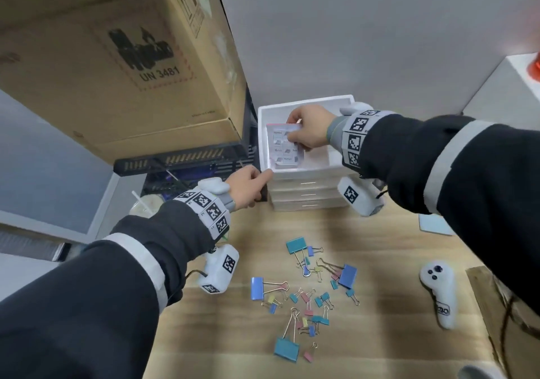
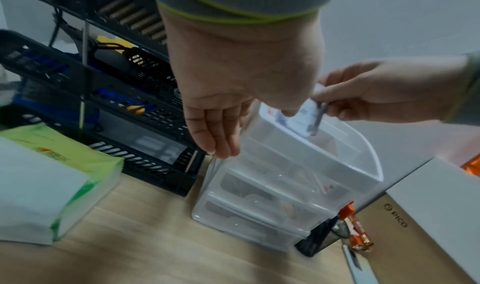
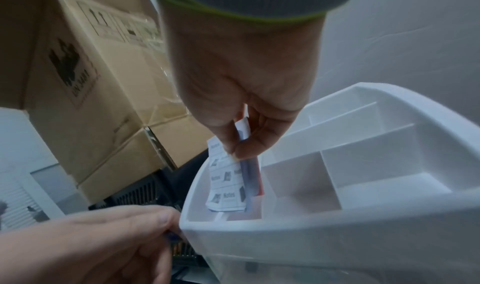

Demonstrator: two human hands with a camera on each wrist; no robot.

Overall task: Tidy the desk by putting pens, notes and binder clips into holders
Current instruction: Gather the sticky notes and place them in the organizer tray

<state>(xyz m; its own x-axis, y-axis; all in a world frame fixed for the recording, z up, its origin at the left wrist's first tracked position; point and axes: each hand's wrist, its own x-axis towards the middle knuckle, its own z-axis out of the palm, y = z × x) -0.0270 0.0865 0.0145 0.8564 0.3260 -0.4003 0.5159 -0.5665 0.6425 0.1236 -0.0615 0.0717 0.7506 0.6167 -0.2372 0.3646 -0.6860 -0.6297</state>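
A white desk organizer (image 1: 306, 174) with drawers stands at the back of the wooden desk. My right hand (image 1: 295, 133) pinches a wrapped pack of notes (image 1: 285, 148) by its top edge, upright, with its lower end inside the organizer's left top compartment (image 3: 223, 216). In the right wrist view thumb and fingers (image 3: 233, 150) clamp the pack (image 3: 228, 181). My left hand (image 1: 263, 178) rests on the organizer's front left corner; in the left wrist view its straight fingers (image 2: 221, 142) lie along the side wall (image 2: 363, 165). Several coloured binder clips (image 1: 306, 291) lie scattered on the desk.
A big cardboard box (image 1: 117, 57) sits on a black rack (image 1: 190, 159) left of the organizer. A blue note pad (image 1: 435, 223) and a white controller (image 1: 438, 291) lie at the right. A tissue pack (image 2: 52, 175), a black mesh holder (image 2: 319, 241) and a white box (image 2: 441, 196) flank the organizer.
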